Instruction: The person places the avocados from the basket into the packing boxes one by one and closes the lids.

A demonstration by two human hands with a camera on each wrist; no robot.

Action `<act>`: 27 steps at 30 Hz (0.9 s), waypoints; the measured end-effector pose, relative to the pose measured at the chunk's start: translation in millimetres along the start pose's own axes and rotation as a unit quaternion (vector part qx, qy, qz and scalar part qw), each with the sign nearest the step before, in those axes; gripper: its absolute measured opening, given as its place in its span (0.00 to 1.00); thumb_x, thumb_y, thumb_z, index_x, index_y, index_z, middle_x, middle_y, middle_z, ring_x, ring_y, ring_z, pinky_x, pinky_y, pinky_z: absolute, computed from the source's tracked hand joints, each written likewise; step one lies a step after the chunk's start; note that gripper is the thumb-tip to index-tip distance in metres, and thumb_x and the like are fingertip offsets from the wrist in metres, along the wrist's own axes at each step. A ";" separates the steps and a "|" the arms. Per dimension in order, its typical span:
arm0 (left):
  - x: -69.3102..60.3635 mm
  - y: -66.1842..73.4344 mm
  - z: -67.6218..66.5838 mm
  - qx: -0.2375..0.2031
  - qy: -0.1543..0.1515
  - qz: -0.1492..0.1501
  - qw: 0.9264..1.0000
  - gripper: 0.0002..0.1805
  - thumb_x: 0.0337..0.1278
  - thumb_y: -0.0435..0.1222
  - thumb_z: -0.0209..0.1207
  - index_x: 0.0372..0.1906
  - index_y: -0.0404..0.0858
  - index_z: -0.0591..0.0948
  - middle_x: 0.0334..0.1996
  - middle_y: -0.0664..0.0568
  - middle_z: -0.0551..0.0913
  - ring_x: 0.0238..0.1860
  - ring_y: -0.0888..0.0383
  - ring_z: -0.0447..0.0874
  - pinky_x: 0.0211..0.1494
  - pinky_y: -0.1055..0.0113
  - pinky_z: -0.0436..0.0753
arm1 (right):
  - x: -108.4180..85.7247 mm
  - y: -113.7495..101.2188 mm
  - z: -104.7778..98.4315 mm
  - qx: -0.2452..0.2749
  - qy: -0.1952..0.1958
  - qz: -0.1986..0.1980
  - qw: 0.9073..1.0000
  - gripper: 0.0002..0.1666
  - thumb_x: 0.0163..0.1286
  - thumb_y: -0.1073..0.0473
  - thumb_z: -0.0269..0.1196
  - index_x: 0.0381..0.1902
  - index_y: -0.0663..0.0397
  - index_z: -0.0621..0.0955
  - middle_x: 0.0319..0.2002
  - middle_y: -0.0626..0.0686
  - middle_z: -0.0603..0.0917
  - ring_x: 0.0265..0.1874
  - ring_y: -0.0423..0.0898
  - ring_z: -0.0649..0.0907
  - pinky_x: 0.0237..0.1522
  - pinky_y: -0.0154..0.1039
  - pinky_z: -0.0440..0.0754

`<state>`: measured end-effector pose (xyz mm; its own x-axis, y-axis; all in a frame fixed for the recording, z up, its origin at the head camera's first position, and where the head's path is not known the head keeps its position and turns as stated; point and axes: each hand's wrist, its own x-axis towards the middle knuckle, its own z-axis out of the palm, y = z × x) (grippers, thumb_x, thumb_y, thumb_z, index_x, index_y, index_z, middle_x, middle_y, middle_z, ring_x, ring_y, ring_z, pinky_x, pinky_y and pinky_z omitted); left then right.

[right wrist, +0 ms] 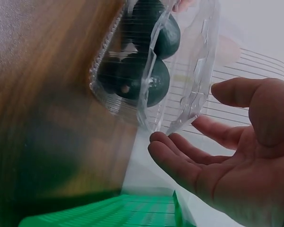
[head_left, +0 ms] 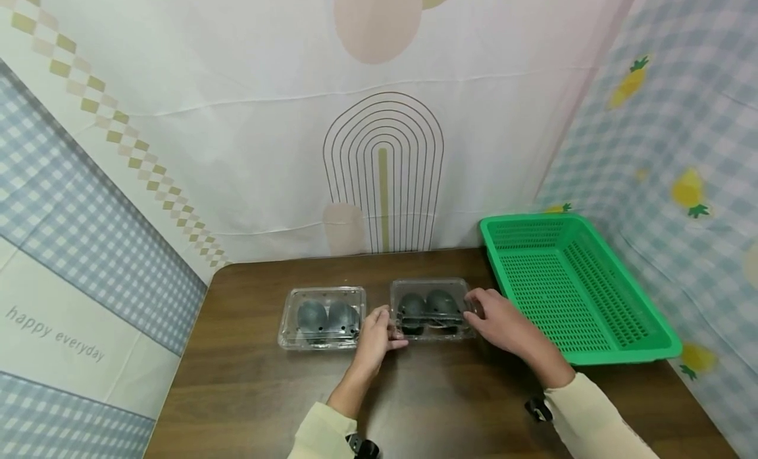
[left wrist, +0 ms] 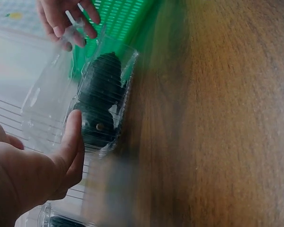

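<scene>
A clear plastic clamshell box [head_left: 430,309] stands on the table with its lid partly raised. Inside lie dark green avocados [head_left: 441,302], two of them plain in the head view. My left hand [head_left: 374,340] is at the box's left end, its fingers extended along the side in the left wrist view. At the right end is my right hand [head_left: 497,319], thumb apart from the fingers. Its straight fingertips [right wrist: 161,142] touch the box's corner near the lid edge [right wrist: 199,90]. Left of my left hand sits a second clear box [head_left: 322,317], also containing two dark avocados.
A green plastic basket [head_left: 494,255] with slotted walls stands to the right on the brown wooden table [head_left: 249,380]. Patterned cloth [head_left: 266,150] hangs behind the table, and checked cloth [head_left: 663,137] on the right side.
</scene>
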<state>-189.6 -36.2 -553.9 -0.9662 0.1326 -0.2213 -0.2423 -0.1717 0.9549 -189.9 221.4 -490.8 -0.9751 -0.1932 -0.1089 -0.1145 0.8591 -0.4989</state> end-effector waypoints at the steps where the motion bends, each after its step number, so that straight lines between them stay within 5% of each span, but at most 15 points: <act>1: -0.1 -0.1 -0.2 -0.004 0.000 -0.002 1.000 0.29 0.84 0.37 0.37 0.75 0.18 0.56 0.38 0.44 0.72 0.30 0.57 0.78 0.39 0.59 0.96 | -0.8 0.0 1.5 0.001 0.002 0.003 1.000 0.23 0.77 0.54 0.61 0.63 0.62 0.77 0.58 0.66 0.79 0.49 0.55 0.82 0.45 0.54 0.87; 10: -5.8 8.7 -3.7 0.038 -0.013 -0.018 0.999 0.36 0.80 0.41 0.50 0.77 0.21 0.54 0.59 0.25 0.73 0.35 0.49 0.87 0.39 0.54 0.96 | -8.1 2.9 20.5 0.020 0.025 0.019 0.999 0.27 0.78 0.54 0.60 0.67 0.63 0.74 0.67 0.70 0.72 0.59 0.62 0.79 0.53 0.59 0.85; 17: -7.2 9.5 -4.1 0.099 -0.012 -0.002 0.995 0.34 0.71 0.27 0.54 0.76 0.21 0.56 0.48 0.34 0.79 0.36 0.42 0.90 0.35 0.56 0.96 | -12.7 9.3 35.6 0.040 0.050 0.026 0.998 0.28 0.78 0.54 0.59 0.69 0.63 0.73 0.69 0.70 0.69 0.65 0.65 0.75 0.62 0.65 0.81; 27: -4.2 6.7 -0.6 0.106 0.000 0.013 0.994 0.35 0.61 0.17 0.52 0.74 0.20 0.59 0.50 0.34 0.74 0.28 0.57 0.83 0.31 0.64 0.94 | -16.5 21.1 44.1 0.106 0.076 0.023 0.991 0.26 0.80 0.58 0.55 0.71 0.60 0.70 0.68 0.68 0.69 0.56 0.58 0.81 0.49 0.53 0.87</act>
<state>-187.2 -38.6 -546.6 -0.9716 0.1311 -0.1969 -0.1939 0.0352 0.9804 -167.9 221.8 -537.5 -0.9975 -0.0689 -0.0131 -0.0426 0.7438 -0.6670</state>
